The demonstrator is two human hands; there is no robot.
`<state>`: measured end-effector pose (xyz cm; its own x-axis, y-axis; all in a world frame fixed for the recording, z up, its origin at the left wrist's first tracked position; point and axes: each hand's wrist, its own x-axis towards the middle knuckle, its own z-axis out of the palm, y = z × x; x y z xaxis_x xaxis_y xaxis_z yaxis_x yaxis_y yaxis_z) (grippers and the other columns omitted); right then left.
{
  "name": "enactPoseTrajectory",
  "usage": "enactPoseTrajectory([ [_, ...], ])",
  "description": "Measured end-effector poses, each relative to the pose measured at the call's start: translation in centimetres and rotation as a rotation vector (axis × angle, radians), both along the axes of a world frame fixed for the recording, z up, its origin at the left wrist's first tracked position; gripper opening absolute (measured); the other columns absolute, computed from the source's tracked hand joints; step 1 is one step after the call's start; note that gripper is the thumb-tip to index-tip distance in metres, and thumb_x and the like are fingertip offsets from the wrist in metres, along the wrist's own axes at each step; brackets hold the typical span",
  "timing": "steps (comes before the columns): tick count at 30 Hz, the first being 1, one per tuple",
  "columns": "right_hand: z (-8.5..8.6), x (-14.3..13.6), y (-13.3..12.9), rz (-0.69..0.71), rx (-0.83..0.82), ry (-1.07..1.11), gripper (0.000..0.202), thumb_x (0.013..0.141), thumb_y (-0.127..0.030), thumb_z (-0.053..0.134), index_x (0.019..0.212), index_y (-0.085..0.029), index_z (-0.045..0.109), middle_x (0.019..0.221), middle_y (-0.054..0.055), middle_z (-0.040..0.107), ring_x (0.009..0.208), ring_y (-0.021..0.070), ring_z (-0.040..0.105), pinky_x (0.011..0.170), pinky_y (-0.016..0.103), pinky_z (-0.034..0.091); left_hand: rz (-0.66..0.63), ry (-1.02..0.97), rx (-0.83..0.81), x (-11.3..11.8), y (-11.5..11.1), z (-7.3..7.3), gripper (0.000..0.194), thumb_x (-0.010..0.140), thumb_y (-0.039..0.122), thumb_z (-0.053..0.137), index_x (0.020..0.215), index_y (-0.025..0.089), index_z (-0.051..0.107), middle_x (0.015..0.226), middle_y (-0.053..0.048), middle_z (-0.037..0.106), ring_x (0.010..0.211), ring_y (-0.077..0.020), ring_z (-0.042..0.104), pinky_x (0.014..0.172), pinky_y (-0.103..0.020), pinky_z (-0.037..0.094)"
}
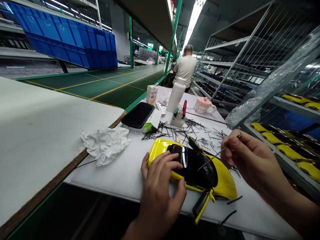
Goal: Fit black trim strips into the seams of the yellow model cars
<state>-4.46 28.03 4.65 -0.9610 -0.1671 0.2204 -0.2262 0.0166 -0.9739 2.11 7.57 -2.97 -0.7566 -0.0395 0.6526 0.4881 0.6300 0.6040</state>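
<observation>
My left hand (160, 186): fingers spread, laid over the black roof and yellow side of the model car, thumb apart from them at the near side.
My right hand (246, 151): fingertips pinched narrow on a thin metal rod (212, 158), which slants down over the black glass; I cannot tell whether its tip touches.
Model car (223, 170): yellow with a black top, lying on the white work surface (120, 181) between my hands, the near door (201, 205) and the far door (193, 144) swung out.
Black strips (172, 130): strewn beyond the car, with two short pieces near its right end.
Crumpled white paper (106, 145): left of the car, apart from it.
Phone (138, 115): dark screen up, beyond the paper.
Small holder (178, 119): upright among the strips, with a red-and-black tool (184, 108) standing in it.
White bottle (176, 95): upright behind the holder, between a small carton (151, 94) and a pink-lidded mug (204, 106).
Right-hand rack (282, 128): more yellow-and-black car bodies (287, 151) on its shelves.
Far off: a seated person (185, 68) in a pale shirt, beside the green conveyor (117, 87); blue crates (72, 41) at left.
</observation>
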Motion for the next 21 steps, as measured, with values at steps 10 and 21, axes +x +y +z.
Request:
enactPoseTrajectory([
  [10,-1.2,2.3,0.0,0.106,0.393,0.237,0.021,0.098,-0.034,0.056,0.080,-0.022,0.056,0.062,-0.003,0.059,0.051,0.0060,0.055,0.048,0.012,0.047,-0.016,-0.025,0.007,0.1,-0.1,0.1,0.021,0.084,0.010,0.055,0.100,0.023,0.053,0.118,-0.002,0.066,0.120,-0.0181,0.055,0.119,-0.045,0.012],
  [21,-1.7,2.6,0.3,0.118,0.615,0.421,0.016,0.099,-0.026,0.052,0.083,-0.022,0.054,0.068,-0.003,0.058,0.058,0.0069,0.056,0.055,0.014,0.047,-0.012,-0.031,0.008,0.2,-0.1,0.2,0.021,0.083,0.010,0.056,0.099,0.024,0.054,0.118,-0.002,0.067,0.120,-0.0188,0.056,0.119,-0.046,0.012],
])
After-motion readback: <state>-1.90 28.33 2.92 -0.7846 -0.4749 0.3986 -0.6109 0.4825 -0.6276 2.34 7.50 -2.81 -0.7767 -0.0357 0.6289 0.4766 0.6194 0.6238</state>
